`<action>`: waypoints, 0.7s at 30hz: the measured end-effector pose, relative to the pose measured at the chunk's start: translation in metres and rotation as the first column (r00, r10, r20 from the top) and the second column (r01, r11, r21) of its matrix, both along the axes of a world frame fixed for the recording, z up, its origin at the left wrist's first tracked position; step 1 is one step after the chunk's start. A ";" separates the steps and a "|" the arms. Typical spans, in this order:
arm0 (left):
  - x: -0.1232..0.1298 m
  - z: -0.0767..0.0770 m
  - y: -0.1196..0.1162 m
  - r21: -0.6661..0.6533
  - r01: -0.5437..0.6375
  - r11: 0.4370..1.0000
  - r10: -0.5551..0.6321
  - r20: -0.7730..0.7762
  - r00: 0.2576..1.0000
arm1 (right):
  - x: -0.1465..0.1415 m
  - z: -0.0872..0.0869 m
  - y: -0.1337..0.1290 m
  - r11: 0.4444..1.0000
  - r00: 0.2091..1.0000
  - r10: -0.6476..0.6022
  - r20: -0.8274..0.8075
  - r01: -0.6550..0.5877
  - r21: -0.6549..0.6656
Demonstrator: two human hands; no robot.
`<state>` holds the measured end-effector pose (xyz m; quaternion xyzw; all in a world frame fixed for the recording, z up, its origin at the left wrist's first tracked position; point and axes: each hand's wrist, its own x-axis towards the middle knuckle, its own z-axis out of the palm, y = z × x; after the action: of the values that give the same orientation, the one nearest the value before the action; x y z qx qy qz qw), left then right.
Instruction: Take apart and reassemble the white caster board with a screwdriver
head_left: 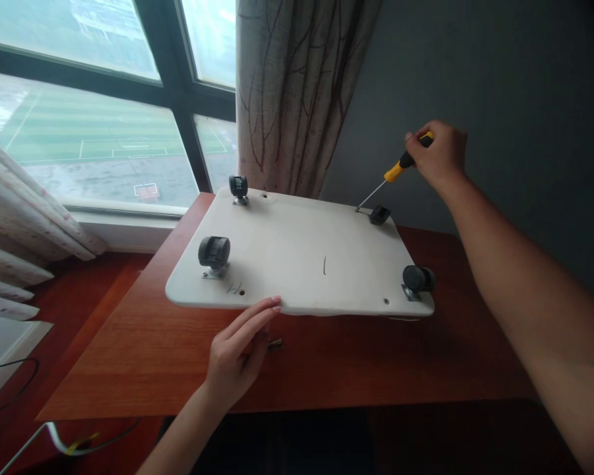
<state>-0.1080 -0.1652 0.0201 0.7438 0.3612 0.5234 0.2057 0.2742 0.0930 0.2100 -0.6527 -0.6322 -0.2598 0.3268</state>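
A white board (297,244) with rounded corners lies above the table, black swivel casters on its upper face. My right hand (440,152) is closed round the yellow and black handle of a screwdriver (395,173). The screwdriver slants down to the left, its tip at a screw (358,209) near the far edge, beside the far-right caster (379,215). At the near edge, my left hand (240,346) grips the board, index and middle fingers over the rim; its lower fingers are partly hidden. The near-left caster (214,254) stands beyond that hand.
Beneath the board is a reddish wooden table (143,356). Small metal pieces (276,344), too small to name, lie on it by my left hand. A curtain (297,92) and window stand behind, with a dark wall (499,99) at right. Cables run at lower left.
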 end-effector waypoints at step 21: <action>0.000 -0.003 0.000 0.013 0.017 1.000 -0.017 0.006 1.000 | 0.002 0.000 0.000 0.999 1.000 -0.019 -0.002 0.019 -0.037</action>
<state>-0.1078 -0.1654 0.0173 0.7464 0.3509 0.5263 0.2068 0.2757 0.0927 0.2102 -0.6650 -0.6303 -0.2504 0.3128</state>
